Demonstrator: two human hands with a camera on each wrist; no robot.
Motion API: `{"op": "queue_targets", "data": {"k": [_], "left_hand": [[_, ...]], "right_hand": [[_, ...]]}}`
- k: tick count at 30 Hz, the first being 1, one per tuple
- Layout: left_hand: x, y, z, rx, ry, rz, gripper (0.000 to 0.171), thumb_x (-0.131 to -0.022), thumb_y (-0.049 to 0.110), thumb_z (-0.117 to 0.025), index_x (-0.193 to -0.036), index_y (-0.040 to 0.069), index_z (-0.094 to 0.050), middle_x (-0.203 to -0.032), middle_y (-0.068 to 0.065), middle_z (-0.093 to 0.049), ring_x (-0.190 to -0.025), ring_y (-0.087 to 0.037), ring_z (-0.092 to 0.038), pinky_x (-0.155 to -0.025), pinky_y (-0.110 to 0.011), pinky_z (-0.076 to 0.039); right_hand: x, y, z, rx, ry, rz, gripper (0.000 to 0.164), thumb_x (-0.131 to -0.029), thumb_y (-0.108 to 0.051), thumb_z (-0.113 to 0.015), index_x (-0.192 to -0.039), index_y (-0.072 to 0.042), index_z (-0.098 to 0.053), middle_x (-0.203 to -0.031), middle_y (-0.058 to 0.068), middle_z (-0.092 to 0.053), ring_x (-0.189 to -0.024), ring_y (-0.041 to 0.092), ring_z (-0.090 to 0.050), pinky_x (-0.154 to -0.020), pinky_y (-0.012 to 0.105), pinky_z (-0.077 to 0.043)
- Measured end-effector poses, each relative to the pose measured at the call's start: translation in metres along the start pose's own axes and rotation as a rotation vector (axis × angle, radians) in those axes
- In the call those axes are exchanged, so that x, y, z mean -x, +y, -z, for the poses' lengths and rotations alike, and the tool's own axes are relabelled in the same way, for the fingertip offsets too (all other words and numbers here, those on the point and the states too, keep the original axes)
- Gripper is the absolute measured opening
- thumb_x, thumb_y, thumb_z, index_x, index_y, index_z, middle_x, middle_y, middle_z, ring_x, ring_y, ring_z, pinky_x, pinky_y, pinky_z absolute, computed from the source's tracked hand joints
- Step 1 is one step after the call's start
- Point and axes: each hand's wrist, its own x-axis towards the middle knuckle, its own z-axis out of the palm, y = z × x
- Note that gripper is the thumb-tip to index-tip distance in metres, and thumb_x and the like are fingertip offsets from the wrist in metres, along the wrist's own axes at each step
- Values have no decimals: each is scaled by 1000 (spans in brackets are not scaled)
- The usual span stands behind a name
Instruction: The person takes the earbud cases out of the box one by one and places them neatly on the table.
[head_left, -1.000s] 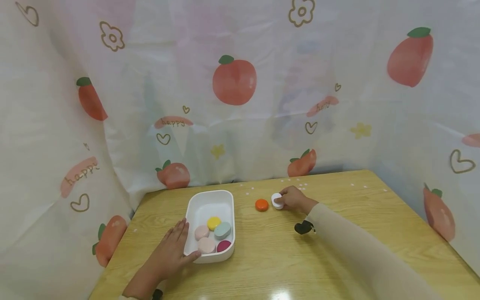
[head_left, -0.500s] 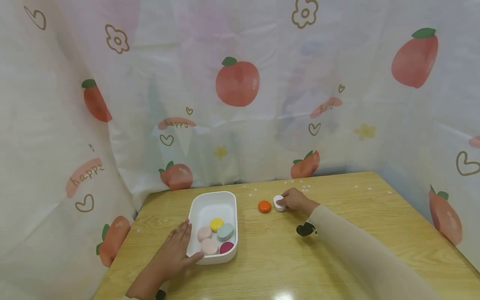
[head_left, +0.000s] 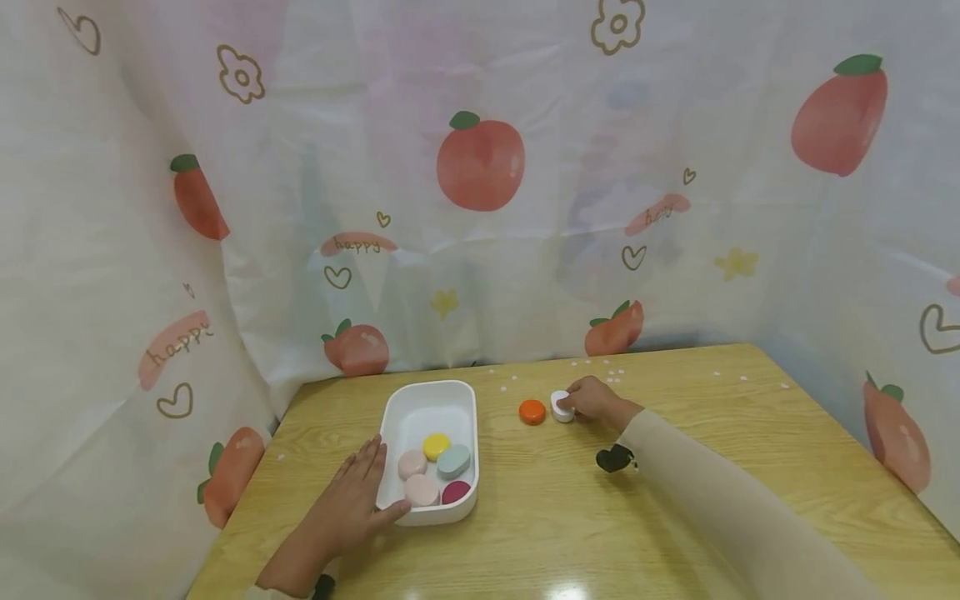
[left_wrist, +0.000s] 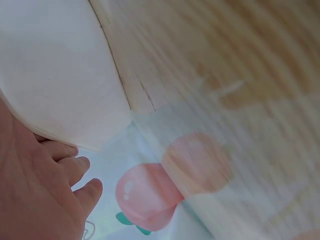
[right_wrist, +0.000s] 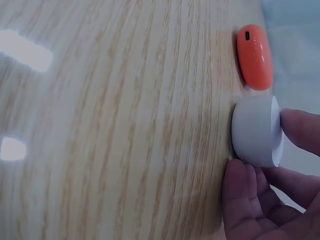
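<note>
A white, squat round case [head_left: 559, 412] sits on the table, gripped by my right hand [head_left: 596, 400]. In the right wrist view the thumb lies on the white case's [right_wrist: 252, 131] flat face, and curled fingers touch its side. An orange rounded case [head_left: 532, 412] lies just left of it; the right wrist view shows a small dark slot in that orange case [right_wrist: 255, 62]. My left hand [head_left: 347, 504] rests along the left side of a white tray [head_left: 429, 410], fingers straight, thumb at the near rim. The left wrist view shows this hand [left_wrist: 35, 185] against the tray's outer wall [left_wrist: 60, 75].
Inside the tray lie several rounded pieces: a yellow one [head_left: 437, 447], a grey-green one [head_left: 453, 461], a dark magenta one [head_left: 456, 493] and two pale pink ones. Small white flecks dot the back of the wooden table [head_left: 540, 533]. A fruit-printed curtain [head_left: 525, 275] stands behind it.
The white case has tipped from facing me to lying flatter on the table, still at my right hand. My left hand stays on the tray. The whole head view has shifted slightly.
</note>
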Motion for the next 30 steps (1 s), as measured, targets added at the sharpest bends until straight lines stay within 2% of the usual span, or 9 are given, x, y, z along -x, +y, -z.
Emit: {"op": "queue_targets", "data": {"k": [4,9,13,16,21,23,26,30], "left_hand": [[0,0,2,-7,1,-1,100,-90,73,-41,-152,-3,-23,-159,-17,-16,-146,-29,-15,-116,-48,-14],[0,0,3,-14,-10,5,101,-89,74,-40,-152,-3,-21,-160,-17,-14,-146,-29,-14,-116,-48,-14],[-1,0,1,-19,-6,3,102,-89,75,-39,-153,-2,-21,-160,-16,-14,-146,-28,-13,-116,-48,-14],[-1,-1,1,-13,6,-9,101,-89,74,-40,-152,-3,-22,-160,-16,-15,-146,-29,-13,-116,-48,-15],[-1,-2,1,3,14,-20,100,-90,72,-41,-152,-4,-22,-159,-18,-15,-146,-30,-14,-115,-48,-15],[0,-1,2,9,2,-20,100,-91,72,-41,-152,-4,-20,-159,-19,-14,-146,-31,-13,-115,-48,-14],[1,0,3,19,2,-16,100,-90,71,-43,-152,-5,-21,-159,-20,-15,-146,-32,-13,-115,-50,-14],[1,2,4,11,-4,-8,101,-90,72,-43,-152,-4,-21,-159,-19,-14,-146,-31,-13,-115,-50,-14]], "right_hand": [[1,0,0,-59,-10,13,46,-89,-14,-69,-121,17,-55,-108,21,-62,-74,19,-59,-62,27,-52],[5,0,5,-72,-56,63,48,-87,-16,-72,-116,18,-55,-100,20,-61,-72,19,-58,-61,29,-53],[10,-3,8,-86,-64,21,47,-88,-14,-70,-120,16,-54,-106,21,-59,-78,22,-58,-66,31,-53],[12,-4,11,-70,-74,33,50,-89,-15,-70,-121,18,-52,-110,25,-57,-80,23,-58,-68,31,-53],[15,-6,16,43,-61,65,52,-91,-19,-65,-124,18,-51,-120,29,-54,-94,28,-55,-83,39,-50],[19,-8,16,71,-55,47,51,-93,-19,-63,-128,16,-50,-126,29,-53,-103,31,-54,-89,44,-47],[27,-16,16,42,-74,34,52,-95,-18,-61,-131,16,-46,-132,30,-48,-113,37,-53,-92,46,-48],[37,-28,12,-6,-90,29,50,-97,-17,-60,-132,15,-45,-135,30,-47,-118,40,-52,-90,44,-51]]}}
